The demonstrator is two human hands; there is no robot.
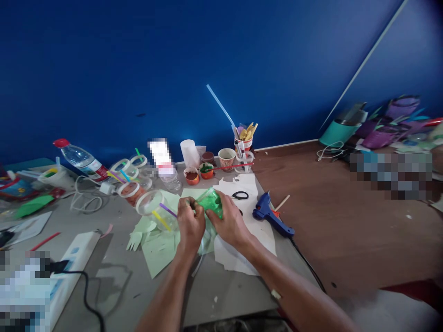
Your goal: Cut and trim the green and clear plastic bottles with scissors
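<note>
Both my hands meet over the middle of a low grey board. My right hand (229, 222) is closed around a green see-through plastic cup (211, 201), held tilted just above the paper. My left hand (190, 223) is curled into a pinch at the cup's left side; what its fingertips grip is too small to make out. Under the hands lie pale green paper cut-outs (157, 249) and white paper sheets (242, 258). A clear cup with purple and yellow straws (157, 213) lies just left of my left hand.
Black scissors (240, 195) and a blue glue gun (272, 214) lie right of the hands, its cord trailing off the board. Small cups of material (206, 170), a cup of sticks (245, 138), a water bottle (80, 159) and a power strip (74, 258) stand around. Wooden floor lies to the right.
</note>
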